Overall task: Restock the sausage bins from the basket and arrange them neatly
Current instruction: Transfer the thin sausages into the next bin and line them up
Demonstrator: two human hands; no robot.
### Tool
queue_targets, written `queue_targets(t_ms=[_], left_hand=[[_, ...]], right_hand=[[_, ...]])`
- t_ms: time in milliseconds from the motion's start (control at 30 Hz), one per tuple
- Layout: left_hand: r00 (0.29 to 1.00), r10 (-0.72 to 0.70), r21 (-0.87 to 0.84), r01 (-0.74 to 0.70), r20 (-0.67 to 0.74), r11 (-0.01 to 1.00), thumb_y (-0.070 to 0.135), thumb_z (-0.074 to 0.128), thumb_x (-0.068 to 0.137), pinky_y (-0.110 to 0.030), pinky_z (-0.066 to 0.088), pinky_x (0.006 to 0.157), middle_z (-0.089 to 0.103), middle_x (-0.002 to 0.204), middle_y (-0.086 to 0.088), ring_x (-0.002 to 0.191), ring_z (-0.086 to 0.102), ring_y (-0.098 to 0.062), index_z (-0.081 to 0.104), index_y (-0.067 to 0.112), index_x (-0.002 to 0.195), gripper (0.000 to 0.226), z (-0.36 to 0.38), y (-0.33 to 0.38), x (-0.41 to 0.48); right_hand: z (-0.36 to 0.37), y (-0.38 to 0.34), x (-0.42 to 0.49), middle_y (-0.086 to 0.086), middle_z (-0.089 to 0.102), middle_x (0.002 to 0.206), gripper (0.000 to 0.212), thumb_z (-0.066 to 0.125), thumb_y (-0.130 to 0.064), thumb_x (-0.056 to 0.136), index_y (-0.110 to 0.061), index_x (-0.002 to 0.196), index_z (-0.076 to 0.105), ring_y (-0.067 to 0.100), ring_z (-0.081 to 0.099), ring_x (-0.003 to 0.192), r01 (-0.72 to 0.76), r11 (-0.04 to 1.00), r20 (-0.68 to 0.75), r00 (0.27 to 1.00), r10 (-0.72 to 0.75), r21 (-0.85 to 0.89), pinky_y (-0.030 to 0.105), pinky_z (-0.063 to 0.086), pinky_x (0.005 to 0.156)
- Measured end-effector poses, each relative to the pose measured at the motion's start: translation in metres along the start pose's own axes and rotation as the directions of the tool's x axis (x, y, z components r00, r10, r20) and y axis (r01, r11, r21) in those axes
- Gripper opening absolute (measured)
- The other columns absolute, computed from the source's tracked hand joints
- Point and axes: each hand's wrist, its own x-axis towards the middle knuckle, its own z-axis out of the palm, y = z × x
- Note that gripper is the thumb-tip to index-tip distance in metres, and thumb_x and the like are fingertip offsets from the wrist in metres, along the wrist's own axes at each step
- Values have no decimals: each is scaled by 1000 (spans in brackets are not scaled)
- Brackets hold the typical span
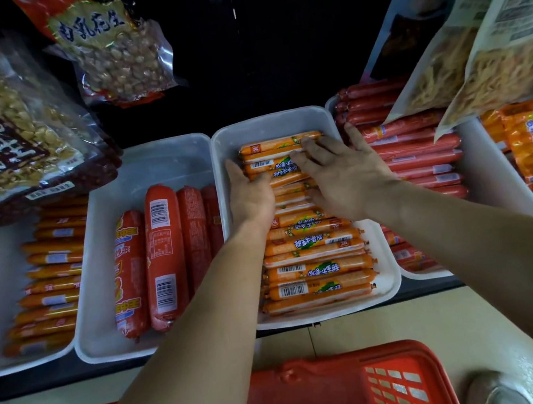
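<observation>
Touching orange sausages (317, 271), left hand (251, 200) and right hand (342, 175) lie nearly flat.

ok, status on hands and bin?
Right hand flat on orange sausages, left hand against their ends, grip unclear. Middle bin nearly full. Nothing in the way.

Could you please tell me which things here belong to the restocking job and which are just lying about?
Job: orange sausages, white bin, red basket, left hand, right hand.
Lying about: peanut bags, shredded snack bags.
</observation>
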Motion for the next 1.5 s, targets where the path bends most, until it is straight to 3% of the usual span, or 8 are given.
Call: queue_targets(t_ms=[167,333,567,800,933,1067,1233,1500], left_hand=[[993,89,-34,-86,82,996,28,45,103,-44,56,91,68,121,-1,102,69,-22,51,35,137,35,-1,4,8],[1000,-1,9,1,4,1000,46,43,99,-49,55,94,63,133,0,108,67,-24,37,43,148,49,-5,-11,3],[999,53,273,-47,-13,961,27,44,106,-38,50,99,55,143,1,119,61,-25,20,38,157,58,-2,-12,-3],[999,36,233,-30,-23,972,37,43,106,-36,49,96,54,145,-2,117,62,-25,8,38,160,65,1,-12,-5],[1000,14,170,-17,19,985,33,40,106,-32,55,72,60,132,2,93,66,-17,6,45,158,63,-3,-15,-9],[998,59,131,-60,18,990,32,40,106,-44,57,88,66,121,4,100,69,-22,31,45,149,46,-2,-17,-6],[998,-7,138,-2,67,990,35,38,107,-47,51,100,54,143,-1,115,61,-24,9,45,158,59,-4,-12,-9],[994,-104,77,102,28,992,52,51,90,-52,50,101,57,142,-7,118,62,-34,24,31,156,75,-13,-14,-40]], right_hand=[[1,0,0,1,-1,168,66,23,-53,102,-31,159,-3,24,-1,154,42,999,-21,999,-42,-16,57,-8,121],[1,0,-2,2,3,168,61,21,-50,103,-32,159,4,24,3,154,43,999,-11,999,-43,-10,58,-8,120],[-1,-8,-25,4,44,155,54,40,-37,98,-24,150,42,27,39,143,82,994,-163,984,-69,68,55,8,122],[5,-10,-20,2,-4,168,69,16,-58,101,-27,159,-4,28,-2,154,-2,1000,5,1000,2,-5,58,-3,121],[3,-13,-15,6,-16,166,72,8,-64,98,-29,157,-15,33,-12,153,-45,995,50,998,49,-91,61,-5,119],[-4,-13,-2,4,-17,166,75,9,-67,97,-30,155,-19,31,-15,152,-67,991,98,992,79,-116,60,-7,119],[0,-14,-6,4,-12,167,76,8,-66,97,-26,158,-14,27,-10,154,-51,996,56,997,55,-72,58,-7,120],[-9,-9,-30,3,6,168,68,16,-54,101,-22,160,0,23,3,154,-26,997,-11,1000,27,67,55,-6,122]])
